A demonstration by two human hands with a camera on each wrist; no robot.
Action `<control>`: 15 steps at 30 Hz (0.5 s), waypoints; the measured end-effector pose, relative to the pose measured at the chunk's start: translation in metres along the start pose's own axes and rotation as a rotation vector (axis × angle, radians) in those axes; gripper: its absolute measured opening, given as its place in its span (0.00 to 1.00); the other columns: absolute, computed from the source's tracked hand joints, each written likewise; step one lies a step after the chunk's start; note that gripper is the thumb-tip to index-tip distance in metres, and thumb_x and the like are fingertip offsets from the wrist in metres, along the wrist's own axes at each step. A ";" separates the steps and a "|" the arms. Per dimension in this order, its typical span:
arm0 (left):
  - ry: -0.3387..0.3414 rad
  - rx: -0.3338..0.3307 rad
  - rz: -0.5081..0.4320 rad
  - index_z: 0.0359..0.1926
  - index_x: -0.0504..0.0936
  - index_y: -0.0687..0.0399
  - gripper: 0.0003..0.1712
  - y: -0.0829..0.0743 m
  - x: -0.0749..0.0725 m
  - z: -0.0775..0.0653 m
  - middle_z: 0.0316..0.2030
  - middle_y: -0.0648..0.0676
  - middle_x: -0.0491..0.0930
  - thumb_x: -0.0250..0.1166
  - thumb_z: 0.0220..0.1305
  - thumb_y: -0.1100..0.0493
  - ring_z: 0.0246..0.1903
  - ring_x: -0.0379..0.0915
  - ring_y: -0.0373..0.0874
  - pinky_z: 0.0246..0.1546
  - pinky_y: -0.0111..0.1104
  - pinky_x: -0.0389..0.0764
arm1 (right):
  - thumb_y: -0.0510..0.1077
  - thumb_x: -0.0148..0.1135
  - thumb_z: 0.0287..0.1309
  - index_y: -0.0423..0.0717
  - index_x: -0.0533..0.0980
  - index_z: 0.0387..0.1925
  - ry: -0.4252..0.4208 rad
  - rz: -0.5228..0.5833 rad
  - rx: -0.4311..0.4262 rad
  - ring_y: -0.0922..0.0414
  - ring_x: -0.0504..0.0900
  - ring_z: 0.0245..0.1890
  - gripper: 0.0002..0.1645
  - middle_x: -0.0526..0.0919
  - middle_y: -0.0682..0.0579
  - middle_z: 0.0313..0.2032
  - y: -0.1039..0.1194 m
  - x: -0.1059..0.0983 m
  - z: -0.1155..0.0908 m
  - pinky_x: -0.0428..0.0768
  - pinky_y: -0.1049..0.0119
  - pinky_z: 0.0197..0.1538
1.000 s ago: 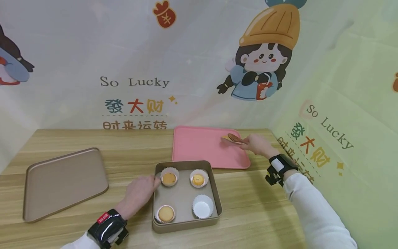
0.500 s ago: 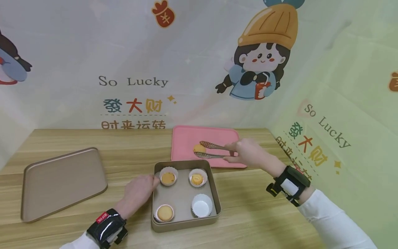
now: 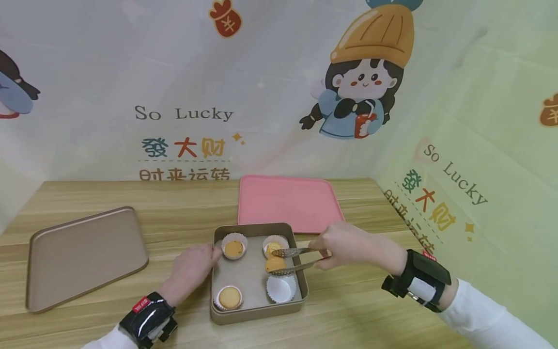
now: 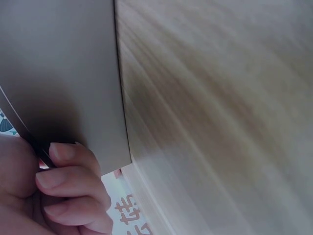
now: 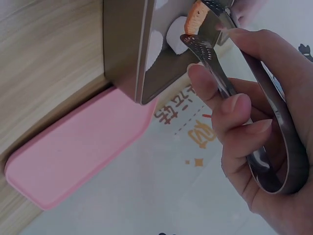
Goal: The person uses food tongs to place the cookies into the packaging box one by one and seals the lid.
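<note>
My right hand [image 3: 346,246] grips metal tongs [image 5: 264,93], whose perforated tips pinch a round golden pastry [image 5: 196,17] over the right side of a brown square baking tin [image 3: 250,317]. Just in front of that pastry, a white paper cup [image 3: 281,289] stands with nothing in it. Three other paper cups in the tin hold small pastries: one at back left [image 3: 233,249], one at front left [image 3: 229,297], one at back right, partly behind the tongs. My left hand [image 3: 192,269] holds the tin's left rim, fingers curled over the edge in the left wrist view.
A pink tray [image 3: 287,201] lies behind the tin, with nothing on it. To the left is a flat brown tray [image 3: 87,259] on the wooden table [image 3: 178,206]. A printed cloth [image 3: 261,87] hangs behind and at the right.
The right hand has carried the pastry in the tongs from the pink tray, left and toward me, to above the tin. The left hand keeps its hold on the rim.
</note>
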State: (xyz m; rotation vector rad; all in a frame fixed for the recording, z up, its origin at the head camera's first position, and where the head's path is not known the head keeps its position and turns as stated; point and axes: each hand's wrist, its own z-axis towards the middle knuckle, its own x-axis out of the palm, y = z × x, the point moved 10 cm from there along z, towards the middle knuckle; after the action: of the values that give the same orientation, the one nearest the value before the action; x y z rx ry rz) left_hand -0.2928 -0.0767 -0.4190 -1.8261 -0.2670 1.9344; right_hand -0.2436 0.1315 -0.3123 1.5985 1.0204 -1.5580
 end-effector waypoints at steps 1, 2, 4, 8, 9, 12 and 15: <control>-0.005 0.007 0.004 0.16 0.64 0.53 0.20 0.000 0.000 0.000 0.15 0.50 0.61 0.48 0.66 0.58 0.19 0.60 0.45 0.15 0.35 0.64 | 0.49 0.69 0.49 0.49 0.76 0.23 0.022 0.000 -0.005 0.70 0.70 0.16 0.11 0.77 0.62 0.17 0.003 0.003 0.000 0.68 0.79 0.23; -0.010 0.016 0.010 0.16 0.64 0.53 0.19 -0.001 -0.001 0.000 0.16 0.50 0.61 0.48 0.66 0.58 0.19 0.60 0.45 0.15 0.36 0.64 | 0.49 0.69 0.49 0.49 0.76 0.24 0.044 -0.003 -0.008 0.70 0.70 0.16 0.11 0.77 0.62 0.17 0.005 0.006 0.000 0.68 0.78 0.23; -0.015 0.027 0.015 0.16 0.64 0.53 0.19 -0.002 -0.001 -0.001 0.15 0.50 0.60 0.48 0.66 0.58 0.19 0.60 0.45 0.15 0.35 0.64 | 0.50 0.68 0.50 0.49 0.76 0.24 0.086 -0.022 -0.006 0.69 0.70 0.16 0.12 0.76 0.62 0.17 0.009 0.011 -0.001 0.68 0.78 0.23; -0.016 0.037 0.021 0.15 0.63 0.53 0.20 -0.003 -0.001 -0.001 0.15 0.49 0.59 0.48 0.66 0.59 0.18 0.59 0.44 0.15 0.34 0.62 | 0.51 0.68 0.49 0.49 0.76 0.22 0.128 -0.039 0.001 0.70 0.68 0.16 0.13 0.73 0.63 0.15 0.013 0.018 -0.001 0.67 0.77 0.22; -0.013 0.033 0.018 0.15 0.62 0.53 0.20 -0.003 -0.001 -0.001 0.15 0.49 0.59 0.48 0.66 0.59 0.18 0.59 0.44 0.15 0.34 0.62 | 0.51 0.68 0.49 0.49 0.75 0.21 0.136 -0.045 0.007 0.70 0.67 0.15 0.13 0.72 0.64 0.14 0.013 0.020 -0.001 0.66 0.77 0.21; -0.019 0.032 0.017 0.15 0.63 0.53 0.20 -0.003 -0.001 -0.001 0.15 0.49 0.59 0.49 0.66 0.59 0.18 0.59 0.44 0.14 0.34 0.62 | 0.51 0.69 0.47 0.50 0.75 0.19 0.134 -0.057 0.015 0.71 0.65 0.15 0.13 0.71 0.64 0.13 0.013 0.023 0.000 0.64 0.78 0.20; -0.022 0.038 0.025 0.15 0.63 0.53 0.19 -0.004 -0.002 -0.002 0.15 0.49 0.59 0.49 0.65 0.60 0.18 0.59 0.44 0.14 0.34 0.62 | 0.51 0.70 0.45 0.50 0.76 0.20 0.137 -0.084 0.032 0.70 0.63 0.14 0.13 0.70 0.64 0.12 0.012 0.026 0.002 0.61 0.77 0.19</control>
State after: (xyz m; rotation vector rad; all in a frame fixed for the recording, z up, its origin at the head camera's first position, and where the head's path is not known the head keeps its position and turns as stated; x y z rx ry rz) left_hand -0.2902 -0.0745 -0.4161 -1.7927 -0.2144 1.9641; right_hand -0.2341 0.1260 -0.3390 1.7236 1.1542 -1.5439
